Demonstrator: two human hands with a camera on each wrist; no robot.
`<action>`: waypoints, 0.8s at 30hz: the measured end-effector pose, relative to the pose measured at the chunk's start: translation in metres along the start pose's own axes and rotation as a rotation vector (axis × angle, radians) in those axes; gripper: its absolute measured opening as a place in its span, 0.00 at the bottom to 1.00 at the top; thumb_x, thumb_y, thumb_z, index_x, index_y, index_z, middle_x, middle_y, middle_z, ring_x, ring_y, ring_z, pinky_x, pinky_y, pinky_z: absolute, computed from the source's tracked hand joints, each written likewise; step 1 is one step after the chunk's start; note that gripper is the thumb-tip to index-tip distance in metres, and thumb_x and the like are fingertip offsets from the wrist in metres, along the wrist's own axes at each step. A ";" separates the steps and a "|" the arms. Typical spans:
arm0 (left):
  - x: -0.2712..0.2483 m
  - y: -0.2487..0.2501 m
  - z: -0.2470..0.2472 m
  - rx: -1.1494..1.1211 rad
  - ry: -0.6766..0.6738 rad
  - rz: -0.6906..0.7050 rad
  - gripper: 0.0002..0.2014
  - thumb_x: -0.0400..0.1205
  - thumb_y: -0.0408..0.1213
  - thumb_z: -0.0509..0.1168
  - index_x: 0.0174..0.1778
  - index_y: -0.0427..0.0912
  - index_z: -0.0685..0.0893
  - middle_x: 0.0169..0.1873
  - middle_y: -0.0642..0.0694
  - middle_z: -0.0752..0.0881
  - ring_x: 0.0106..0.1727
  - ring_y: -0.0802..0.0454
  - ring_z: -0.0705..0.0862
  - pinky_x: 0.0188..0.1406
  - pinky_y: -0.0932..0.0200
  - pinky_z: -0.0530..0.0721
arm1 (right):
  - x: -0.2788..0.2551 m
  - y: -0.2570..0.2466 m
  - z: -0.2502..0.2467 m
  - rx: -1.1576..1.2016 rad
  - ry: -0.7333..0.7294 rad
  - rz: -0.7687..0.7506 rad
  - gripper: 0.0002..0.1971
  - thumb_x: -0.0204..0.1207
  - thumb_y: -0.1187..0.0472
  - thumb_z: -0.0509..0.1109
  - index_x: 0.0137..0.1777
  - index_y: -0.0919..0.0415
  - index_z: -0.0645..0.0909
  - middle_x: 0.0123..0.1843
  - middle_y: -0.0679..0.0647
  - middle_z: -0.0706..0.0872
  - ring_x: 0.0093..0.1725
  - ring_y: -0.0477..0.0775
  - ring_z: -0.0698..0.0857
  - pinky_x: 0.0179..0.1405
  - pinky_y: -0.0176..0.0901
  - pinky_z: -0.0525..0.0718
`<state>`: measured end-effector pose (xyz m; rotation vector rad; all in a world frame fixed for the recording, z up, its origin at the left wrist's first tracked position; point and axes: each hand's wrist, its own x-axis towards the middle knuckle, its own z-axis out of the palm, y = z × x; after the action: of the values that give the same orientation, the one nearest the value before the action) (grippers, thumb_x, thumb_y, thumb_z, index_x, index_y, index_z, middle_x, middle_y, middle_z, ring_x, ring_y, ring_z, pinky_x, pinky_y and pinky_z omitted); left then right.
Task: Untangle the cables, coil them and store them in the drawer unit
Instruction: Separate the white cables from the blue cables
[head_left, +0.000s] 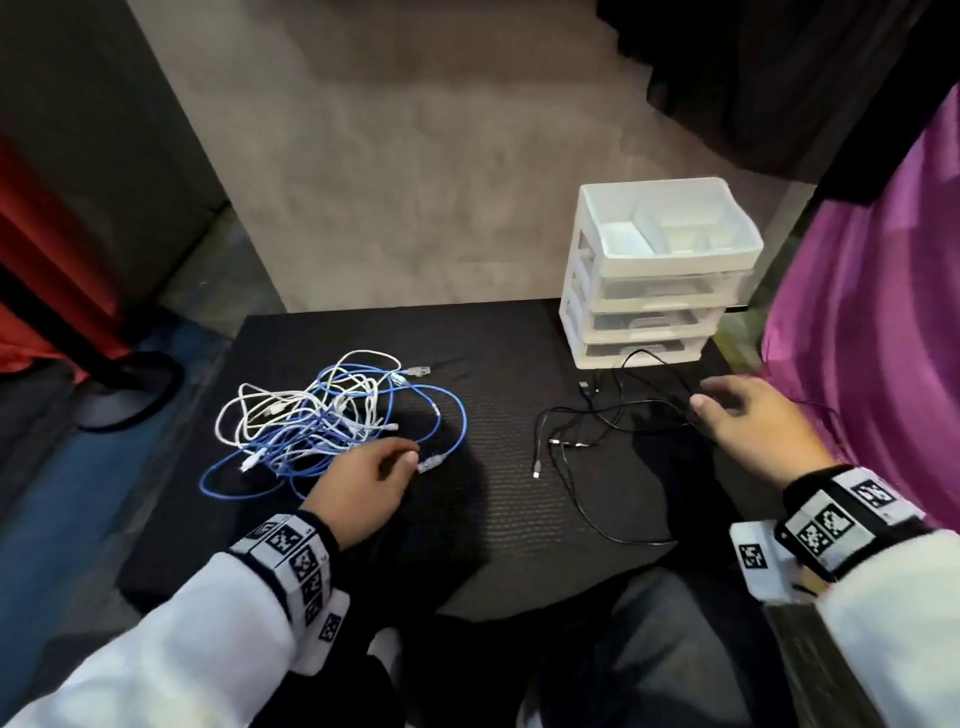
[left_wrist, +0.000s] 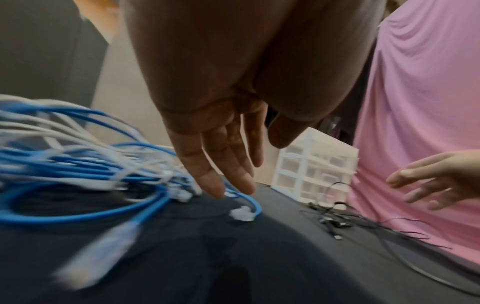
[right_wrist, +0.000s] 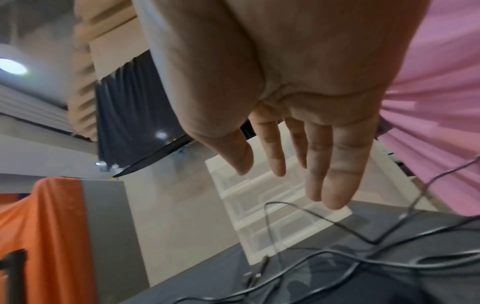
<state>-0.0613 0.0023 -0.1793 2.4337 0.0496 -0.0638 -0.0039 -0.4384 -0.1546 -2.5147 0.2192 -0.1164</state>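
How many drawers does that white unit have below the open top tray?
3. The drawer unit stacks them under its top tray: upper, middle, bottom. All look closed; black cables lie in front.

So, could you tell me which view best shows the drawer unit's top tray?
The head view: it looks down into the drawer unit, showing the top tray's dividers. The left wrist view shows the unit small and blurred; the right wrist view shows only its drawers, partly behind the right hand.
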 end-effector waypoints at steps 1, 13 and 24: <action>-0.003 -0.009 -0.007 0.008 0.030 -0.027 0.11 0.87 0.45 0.67 0.61 0.51 0.90 0.44 0.57 0.91 0.49 0.57 0.90 0.62 0.56 0.85 | -0.003 -0.011 0.006 0.018 0.016 -0.050 0.15 0.82 0.55 0.75 0.65 0.60 0.88 0.65 0.60 0.87 0.48 0.56 0.88 0.62 0.45 0.81; -0.017 -0.049 -0.019 -0.012 0.265 -0.087 0.06 0.85 0.42 0.68 0.54 0.52 0.89 0.43 0.54 0.91 0.45 0.54 0.89 0.53 0.52 0.87 | -0.070 -0.151 0.134 0.185 -0.280 -0.426 0.07 0.82 0.55 0.75 0.56 0.53 0.90 0.48 0.49 0.88 0.46 0.48 0.85 0.54 0.38 0.78; 0.013 -0.086 -0.059 0.201 0.435 -0.204 0.25 0.84 0.50 0.67 0.79 0.52 0.77 0.78 0.47 0.76 0.80 0.40 0.69 0.78 0.38 0.70 | -0.082 -0.217 0.188 0.213 -0.514 -0.425 0.06 0.85 0.50 0.71 0.52 0.48 0.89 0.48 0.42 0.92 0.48 0.40 0.87 0.50 0.31 0.80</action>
<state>-0.0509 0.1066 -0.1912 2.5906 0.5072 0.3871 -0.0309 -0.1424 -0.1842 -2.2513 -0.5092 0.3195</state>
